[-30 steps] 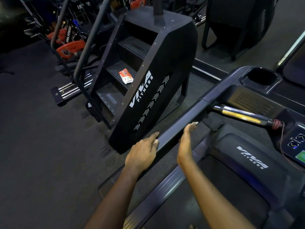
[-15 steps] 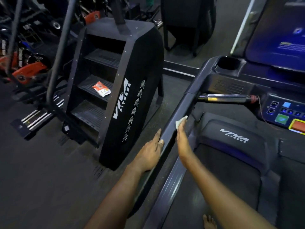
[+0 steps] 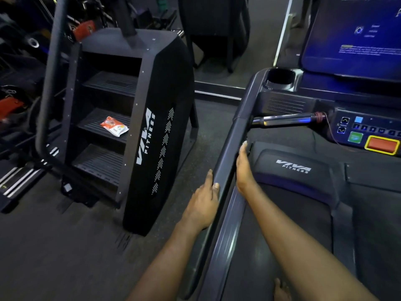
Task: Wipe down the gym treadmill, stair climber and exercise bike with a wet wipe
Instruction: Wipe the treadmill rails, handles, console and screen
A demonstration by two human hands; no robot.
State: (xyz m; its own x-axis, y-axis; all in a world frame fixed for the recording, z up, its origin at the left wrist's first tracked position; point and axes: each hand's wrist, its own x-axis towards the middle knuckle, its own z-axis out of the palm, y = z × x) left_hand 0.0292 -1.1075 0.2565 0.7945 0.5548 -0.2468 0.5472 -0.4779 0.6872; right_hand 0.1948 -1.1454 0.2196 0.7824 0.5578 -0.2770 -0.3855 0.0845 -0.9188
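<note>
Dark matte treadmill handrail [image 3: 233, 135] is sitting between left hand [image 3: 201, 205] and right hand [image 3: 244, 170], both pressing flat, fingers [image 3: 243, 152] released.

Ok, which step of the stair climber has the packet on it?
The middle step of the three visible. The orange-and-white packet lies on it, while the top step and bottom step show nothing on them.

Left hand [image 3: 204, 203] and right hand [image 3: 244, 168] flat, side by side.
</note>
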